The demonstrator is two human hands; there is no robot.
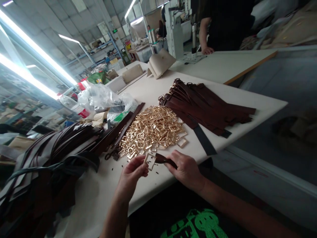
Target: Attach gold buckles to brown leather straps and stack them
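Note:
My left hand pinches a gold rectangular buckle by its left side, just above the table. In my right hand is a dark brown leather strap, gripped between thumb and fingers. The strap's narrow end meets the right side of the buckle; whether it passes through the frame I cannot tell. Right behind both hands lies a heap of gold buckles. Small dark bits are scattered on the tabletop beneath the hands.
A fanned pile of brown straps lies at right, and a large bundle of strips at left. Plastic bags and a beige bag piece are farther back. A co-worker's hand rests beside a sewing machine.

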